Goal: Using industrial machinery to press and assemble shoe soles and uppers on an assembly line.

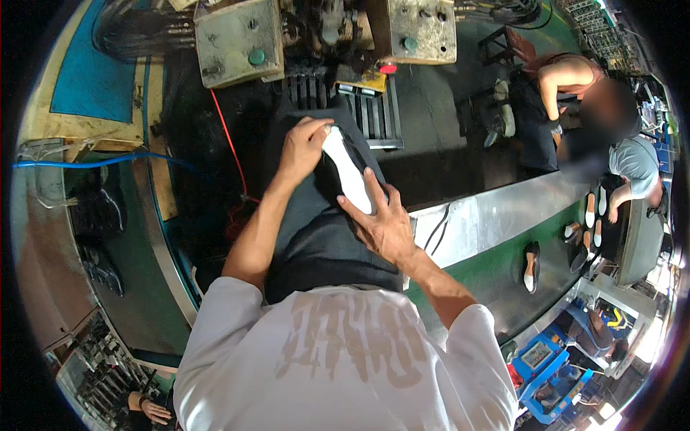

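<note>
A black shoe (350,169) with a long white sole-shaped face turned up lies over my lap, between my two hands. My left hand (305,151) grips its far, narrower end, thumb and fingers closed round the tip. At the near, wider end, my right hand (384,223) holds the shoe with its fingers spread along both sides. Dark upper material shows along the shoe's right edge; its underside is hidden against my dark trousers.
Ahead stands a machine with two control boxes (239,43) bearing green buttons. To my right runs a green conveyor belt (474,287) carrying several shoes (531,267). Black shoes (100,201) stand at left near a blue hose (93,164). Two people (568,86) work at the far right.
</note>
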### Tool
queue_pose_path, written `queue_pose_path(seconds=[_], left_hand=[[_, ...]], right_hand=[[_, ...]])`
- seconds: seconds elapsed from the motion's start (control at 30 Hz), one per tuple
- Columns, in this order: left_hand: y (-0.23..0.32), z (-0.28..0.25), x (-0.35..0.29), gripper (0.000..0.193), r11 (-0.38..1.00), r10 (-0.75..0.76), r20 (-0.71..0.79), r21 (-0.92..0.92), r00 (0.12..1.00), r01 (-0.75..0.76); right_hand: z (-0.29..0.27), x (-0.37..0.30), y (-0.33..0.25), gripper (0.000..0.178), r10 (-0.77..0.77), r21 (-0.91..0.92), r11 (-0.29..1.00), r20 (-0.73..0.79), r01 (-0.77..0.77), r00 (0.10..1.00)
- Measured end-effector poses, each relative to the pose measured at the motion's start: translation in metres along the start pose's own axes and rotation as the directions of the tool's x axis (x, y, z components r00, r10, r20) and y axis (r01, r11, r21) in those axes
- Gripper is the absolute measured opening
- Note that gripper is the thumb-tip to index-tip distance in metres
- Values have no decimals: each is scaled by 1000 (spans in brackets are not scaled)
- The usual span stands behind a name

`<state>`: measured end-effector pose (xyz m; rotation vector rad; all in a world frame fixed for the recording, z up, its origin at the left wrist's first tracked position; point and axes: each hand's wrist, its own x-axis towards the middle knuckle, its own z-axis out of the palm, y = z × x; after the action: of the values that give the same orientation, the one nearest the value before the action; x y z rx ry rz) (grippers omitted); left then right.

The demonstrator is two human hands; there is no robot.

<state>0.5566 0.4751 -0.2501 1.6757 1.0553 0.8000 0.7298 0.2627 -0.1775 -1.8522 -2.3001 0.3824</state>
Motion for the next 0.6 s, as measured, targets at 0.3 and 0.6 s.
queue_pose_path(seconds=[0.3, 0.6], left_hand=[[-5, -7, 32, 41, 995, 50, 91, 82, 995, -58], [118, -66, 295, 55, 678, -155, 56, -720, 986, 147]], right_hand=[[-8, -7, 13, 69, 105, 225, 972, -168, -66, 980], [-82, 16, 60, 63, 343, 218, 937, -416, -274, 842]])
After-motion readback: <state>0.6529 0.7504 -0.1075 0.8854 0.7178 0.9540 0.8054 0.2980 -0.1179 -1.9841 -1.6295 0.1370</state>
